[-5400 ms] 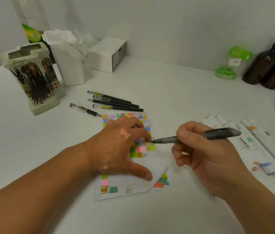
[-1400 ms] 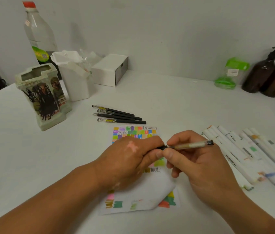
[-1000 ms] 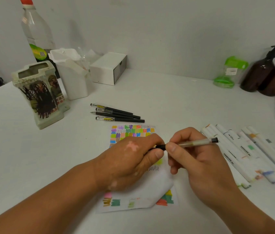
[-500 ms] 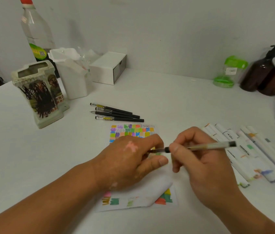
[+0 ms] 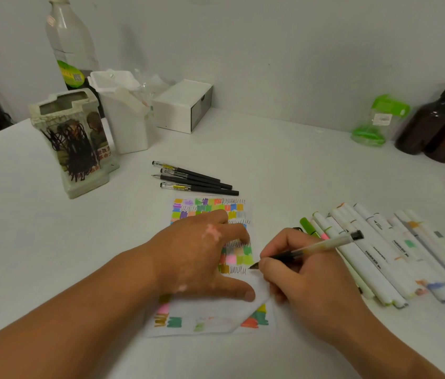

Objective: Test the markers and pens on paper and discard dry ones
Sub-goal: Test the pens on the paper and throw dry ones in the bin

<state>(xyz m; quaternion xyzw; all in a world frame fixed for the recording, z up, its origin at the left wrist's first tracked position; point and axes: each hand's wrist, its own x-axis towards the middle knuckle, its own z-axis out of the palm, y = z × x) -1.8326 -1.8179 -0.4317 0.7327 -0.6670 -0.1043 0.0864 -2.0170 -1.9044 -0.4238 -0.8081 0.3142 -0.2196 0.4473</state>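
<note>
Clear pen [image 5: 322, 245] in right hand [image 5: 306, 280]

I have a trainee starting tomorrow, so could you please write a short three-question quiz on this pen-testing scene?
1. True or false: the right hand holds the pen with its tip at the paper.
2. How many black pens lie in the group beyond the paper?
3. The left hand is: A) holding a marker, B) pressing flat on the paper, C) off the table.

Key: 1 true. 2 four. 3 B. The white markers lie to the right of the right hand.
</note>
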